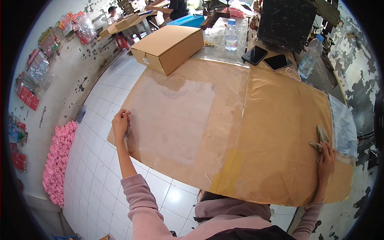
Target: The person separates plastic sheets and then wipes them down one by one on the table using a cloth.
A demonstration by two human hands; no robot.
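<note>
The right hand (327,156) pinches a cloth (321,135) on the right of the worktop (276,132); the left hand (121,123) curls at its left edge, grip unclear. Wiping appears unfinished, with a box (168,42) parked far left.

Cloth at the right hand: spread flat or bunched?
Bunched. The cloth shows as narrow, creased ends jutting past the fingertips of the right hand; how it lies underneath, cannot tell.
</note>
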